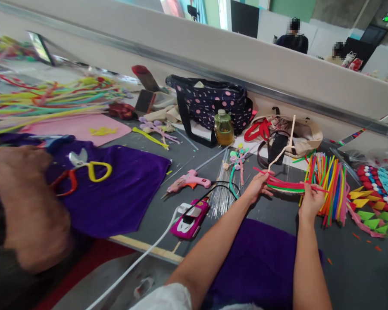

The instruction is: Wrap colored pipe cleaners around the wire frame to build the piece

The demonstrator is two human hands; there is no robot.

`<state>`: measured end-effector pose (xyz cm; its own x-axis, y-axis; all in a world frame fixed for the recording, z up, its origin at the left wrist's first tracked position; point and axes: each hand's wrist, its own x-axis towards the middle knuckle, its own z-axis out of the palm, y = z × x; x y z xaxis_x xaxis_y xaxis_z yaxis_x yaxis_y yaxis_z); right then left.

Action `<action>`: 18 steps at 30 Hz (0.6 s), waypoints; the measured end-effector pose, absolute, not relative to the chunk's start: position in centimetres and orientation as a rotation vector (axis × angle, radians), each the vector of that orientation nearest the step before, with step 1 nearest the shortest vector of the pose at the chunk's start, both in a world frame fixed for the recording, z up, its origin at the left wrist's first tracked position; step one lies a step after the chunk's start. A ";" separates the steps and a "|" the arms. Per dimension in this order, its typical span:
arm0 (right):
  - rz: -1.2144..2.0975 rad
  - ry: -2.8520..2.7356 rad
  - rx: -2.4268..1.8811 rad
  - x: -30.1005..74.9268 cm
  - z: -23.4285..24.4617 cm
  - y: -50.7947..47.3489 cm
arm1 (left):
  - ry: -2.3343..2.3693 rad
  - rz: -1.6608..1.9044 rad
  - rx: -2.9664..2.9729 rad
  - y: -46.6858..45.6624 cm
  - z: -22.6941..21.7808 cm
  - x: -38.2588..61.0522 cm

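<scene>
Since those pipe cleaners look light, fuzzy and easy to kink, I'd say hold them near the ends like you do now, centre right of the frame, left hand and right hand each with a closed grip pinching the bundle beside the stick pile.

Held both bare forearms stretched forward, elbows low and near the body. Pinched the left end of the bundle of stems with the left hand, thumb above, fingers curled beneath. Closed the right hand around the right end, back of hand upward. Slanted the left forearm in from below-left of the bundle; held the right nearly straight up from beneath it.
</scene>
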<state>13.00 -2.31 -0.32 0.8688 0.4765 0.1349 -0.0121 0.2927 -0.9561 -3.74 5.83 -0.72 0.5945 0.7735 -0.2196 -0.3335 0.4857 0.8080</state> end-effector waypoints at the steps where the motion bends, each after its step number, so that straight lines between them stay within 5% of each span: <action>1: 0.320 -0.447 -1.242 13.0 -0.3 -2.3 | 0.648 0.724 0.804 5.8 -0.7 -3.7; 18: 0.497 -0.377 -1.159 12.8 -0.6 -2.2 | 0.754 0.909 0.529 6.2 -2.3 -3.1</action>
